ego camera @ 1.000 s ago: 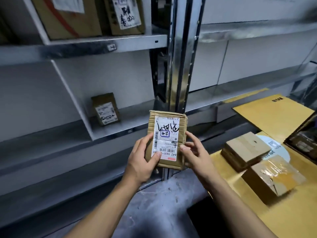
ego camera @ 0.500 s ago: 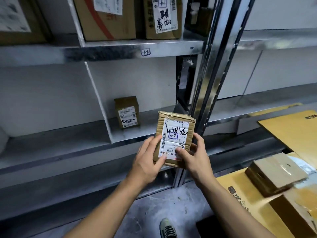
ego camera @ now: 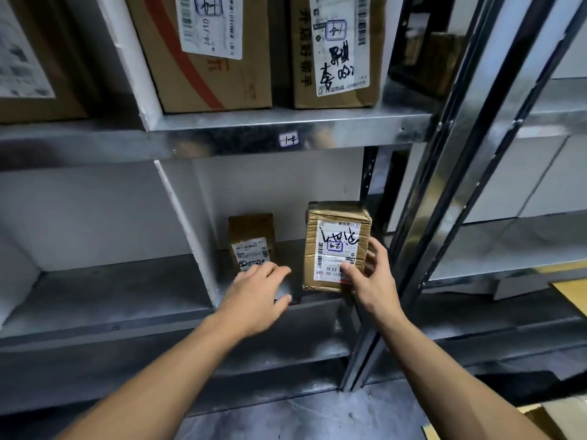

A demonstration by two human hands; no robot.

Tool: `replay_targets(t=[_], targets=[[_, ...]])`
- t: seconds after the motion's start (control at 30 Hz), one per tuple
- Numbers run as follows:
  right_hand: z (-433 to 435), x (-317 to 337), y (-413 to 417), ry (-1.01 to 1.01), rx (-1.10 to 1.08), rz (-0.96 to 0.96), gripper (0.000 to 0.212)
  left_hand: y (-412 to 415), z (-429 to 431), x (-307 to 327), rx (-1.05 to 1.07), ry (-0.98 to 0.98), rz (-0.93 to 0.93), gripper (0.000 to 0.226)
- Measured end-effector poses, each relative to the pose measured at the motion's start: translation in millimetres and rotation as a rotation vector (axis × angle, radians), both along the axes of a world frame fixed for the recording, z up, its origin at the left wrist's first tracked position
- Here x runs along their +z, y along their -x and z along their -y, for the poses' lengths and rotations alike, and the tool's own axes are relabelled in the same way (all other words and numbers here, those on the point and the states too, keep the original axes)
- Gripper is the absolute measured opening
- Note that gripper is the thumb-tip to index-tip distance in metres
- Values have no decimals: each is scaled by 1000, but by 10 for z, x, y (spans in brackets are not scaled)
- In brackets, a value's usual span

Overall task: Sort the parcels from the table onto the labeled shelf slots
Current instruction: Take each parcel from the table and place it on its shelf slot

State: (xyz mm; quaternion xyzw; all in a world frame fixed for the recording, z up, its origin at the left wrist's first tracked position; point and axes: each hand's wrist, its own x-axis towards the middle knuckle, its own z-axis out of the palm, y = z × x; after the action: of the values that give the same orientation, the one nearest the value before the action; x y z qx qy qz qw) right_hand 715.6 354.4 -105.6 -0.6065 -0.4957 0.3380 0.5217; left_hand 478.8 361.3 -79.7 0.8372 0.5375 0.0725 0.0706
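A small brown cardboard parcel with a white handwritten label stands upright in the right slot of the lower metal shelf. My right hand grips its lower right edge. My left hand is off the parcel, fingers spread, hovering over the shelf in front of a smaller brown parcel that stands further back in the same slot. A white divider bounds the slot on the left.
The shelf above carries two larger cartons and a small slot tag on its edge. Metal uprights stand right of the slot. A yellow table corner shows at far right. The slot left of the divider holds nothing visible.
The parcel has gone from being held in both hands in front of the shelf to standing in the slot. My left hand let go of it and moved left.
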Motion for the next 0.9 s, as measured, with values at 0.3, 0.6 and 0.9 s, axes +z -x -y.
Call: replay_targets(t=[0.3,0.6,0.9], targets=[[-875,-324,-148,119,64,69,66,-55,-490,-98,129,119,-143,55],[-1205,-544,-216,122,151,3,73,-170,-662,-243,169,171,85,48],[-1332,-684,-327,164,152,0,70,-175,-706,-326,214,179,47,48]])
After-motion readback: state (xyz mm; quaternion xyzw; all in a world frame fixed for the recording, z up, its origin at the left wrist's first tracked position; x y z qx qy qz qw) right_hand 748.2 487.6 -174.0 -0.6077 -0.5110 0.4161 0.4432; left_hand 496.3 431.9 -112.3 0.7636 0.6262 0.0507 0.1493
